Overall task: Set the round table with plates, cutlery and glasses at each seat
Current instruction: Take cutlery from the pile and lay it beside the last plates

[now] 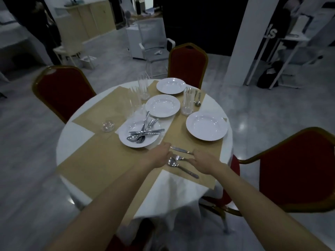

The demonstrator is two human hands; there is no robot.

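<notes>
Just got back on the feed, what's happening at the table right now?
A person is laying cutlery at the near seat: left hand and right hand flank a knife and large spoon on the tan mat. Spare cutlery is piled on one plate; three other plates sit empty. Glasses stand mid-table.

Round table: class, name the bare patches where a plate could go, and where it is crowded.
Bare: the near-left tan mat, between the small glass dish, the cutlery plate and the left hand. Crowded: the centre, with plates and glasses.
</notes>
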